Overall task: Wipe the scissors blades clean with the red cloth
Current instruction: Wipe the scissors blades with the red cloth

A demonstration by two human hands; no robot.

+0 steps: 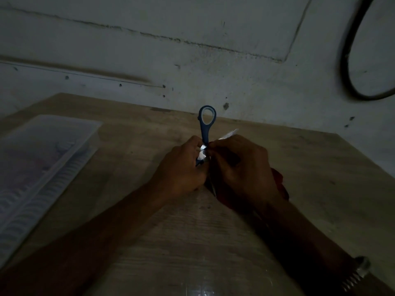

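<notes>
Blue-handled scissors [206, 124] stand open above the wooden table [320, 171], one handle loop pointing up toward the wall. My left hand [183, 169] grips the lower part of the scissors. One shiny blade tip [229, 133] sticks out to the right behind my right hand [241, 165]. My right hand pinches at the blade near the pivot, with the red cloth [281, 184] bunched under and behind it. The scene is dim, and most of the cloth and both blades are hidden by my hands.
A translucent plastic box with a lid [40, 165] lies on the left of the table. A plastered wall stands just behind the table's far edge, with a black cable [347, 67] looping at the upper right. A metal watch band [355, 274] is on my right wrist.
</notes>
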